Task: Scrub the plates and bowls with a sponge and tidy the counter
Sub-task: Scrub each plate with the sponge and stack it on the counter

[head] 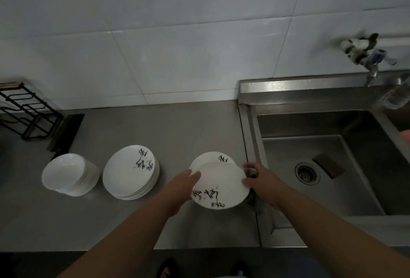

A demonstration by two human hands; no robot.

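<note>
1. The top plate (218,185) is held between both hands over the counter (133,127), just left of the sink (321,144).
2. The left hand (183,188) grips its left rim; the right hand (263,180) pinches its right rim.
3. A dark grey pad (257,205) lies under the right hand; whether it is gripped cannot be told.
4. The plate is white and round, above a matching lower plate (221,158).
5. Black brush characters mark its near rim and cannot be read.

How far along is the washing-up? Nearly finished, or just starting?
Nothing is clearly done: stacked bowls and stacked plates sit on the counter, clean or dirty I cannot tell. In hand: the left hand and right hand hold one plate. Left: the plate beneath it, perhaps both stacks.
</note>
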